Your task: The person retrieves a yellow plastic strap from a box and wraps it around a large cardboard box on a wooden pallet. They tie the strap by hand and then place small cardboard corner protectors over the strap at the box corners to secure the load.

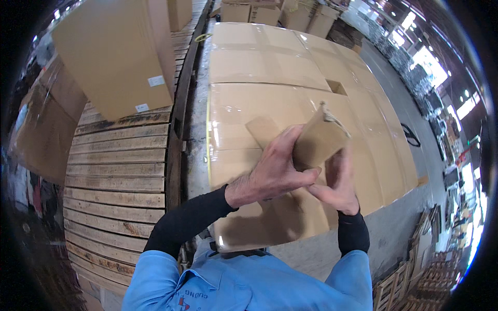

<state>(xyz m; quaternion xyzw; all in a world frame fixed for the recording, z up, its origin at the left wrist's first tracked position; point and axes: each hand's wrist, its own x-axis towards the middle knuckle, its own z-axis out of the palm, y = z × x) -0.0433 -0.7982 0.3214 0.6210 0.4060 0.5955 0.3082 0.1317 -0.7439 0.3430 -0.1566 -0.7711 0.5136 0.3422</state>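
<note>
Between my two hands is a folded piece of brown cardboard (321, 137), tilted upward, with a rough, torn-looking upper edge. My left hand (280, 168) grips its left side, thumb across the lower end. From the right, my right hand (338, 181) closes around the other side, with its thumb close to the left one. Both hands are above a wide stack of taped cartons (254, 101). Another flat cardboard strip (262, 130) lies on the carton tops, beyond my left hand. A small rectangular gap (336, 87) shows between cartons farther off.
To the left is a slatted wooden platform (116, 184) carrying a tall carton (116, 57). A yellow strap (208, 124) runs down the stack's left edge. More cartons (249, 13) stand at the far end. Wooden pallets (394, 282) lie at lower right, and a black loop (410, 136) rests on the floor.
</note>
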